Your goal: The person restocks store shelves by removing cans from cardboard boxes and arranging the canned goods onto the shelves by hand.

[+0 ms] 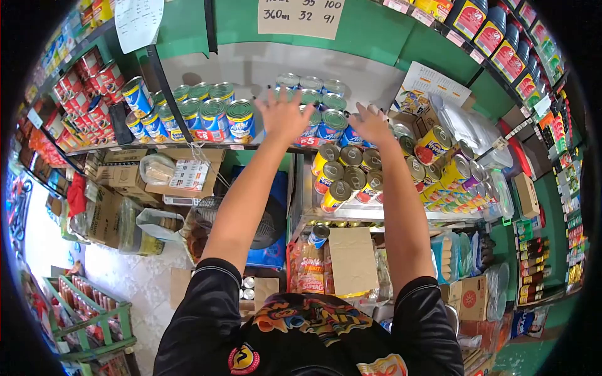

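Note:
Both arms reach forward to a shelf of cans. My left hand (283, 116), fingers spread, is at the left side of a cluster of blue-labelled cans (331, 130). On the cluster's right side is my right hand (371, 123), its fingers also apart. Whether either palm presses on a can I cannot tell. Left of my left hand stand more blue-and-yellow cans (240, 120) in rows. Nearer to me, between my forearms, several yellow-labelled cans (337, 195) stand grouped on a lower surface. Another yellow-labelled can (433, 144) rests among others right of my right forearm.
Red cans (91, 84) are stacked on the left shelf. A fan (241, 220) and cardboard boxes (122, 172) sit below it. An open cardboard box (353, 260) is below the yellow cans. Plastic containers (467, 128) and dark bottles (492, 28) are at the right.

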`<state>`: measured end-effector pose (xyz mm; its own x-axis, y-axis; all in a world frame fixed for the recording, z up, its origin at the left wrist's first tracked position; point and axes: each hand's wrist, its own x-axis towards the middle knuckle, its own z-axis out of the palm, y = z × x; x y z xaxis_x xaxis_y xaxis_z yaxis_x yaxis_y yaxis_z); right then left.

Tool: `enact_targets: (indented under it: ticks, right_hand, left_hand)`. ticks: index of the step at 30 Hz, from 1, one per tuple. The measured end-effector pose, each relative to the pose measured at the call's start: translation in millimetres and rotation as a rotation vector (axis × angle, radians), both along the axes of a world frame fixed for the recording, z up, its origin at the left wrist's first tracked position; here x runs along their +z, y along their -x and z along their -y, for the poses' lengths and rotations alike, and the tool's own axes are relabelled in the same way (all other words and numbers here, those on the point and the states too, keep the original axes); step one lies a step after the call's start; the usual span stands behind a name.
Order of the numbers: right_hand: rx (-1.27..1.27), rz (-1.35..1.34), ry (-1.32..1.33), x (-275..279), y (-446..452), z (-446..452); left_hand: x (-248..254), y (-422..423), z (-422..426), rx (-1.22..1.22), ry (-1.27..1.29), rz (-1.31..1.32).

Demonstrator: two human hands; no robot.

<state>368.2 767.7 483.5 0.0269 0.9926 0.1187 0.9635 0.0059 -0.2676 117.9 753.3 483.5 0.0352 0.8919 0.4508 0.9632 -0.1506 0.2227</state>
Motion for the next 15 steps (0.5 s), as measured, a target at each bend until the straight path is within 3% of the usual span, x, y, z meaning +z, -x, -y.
enact_targets:
  ticks: [2,3,7,15]
  right_hand:
    - [-0.013,0.029,0.072,4,14,19]
    - [0.101,-0.069,0.136,5,14,17]
    - [-0.047,0.016,0.114,2,30,31]
    - [-0.083,0.06,0.106,2,34,34]
  left_hand:
    - [-10,6,-3,0.026,0.033,0.007]
    - [-14,6,-3,0.009,0.052,-0.017]
    - [-22,3,-10,0.002,0.072,-0.099]
    - [-24,3,-13,-0.022,0.09,-0.152]
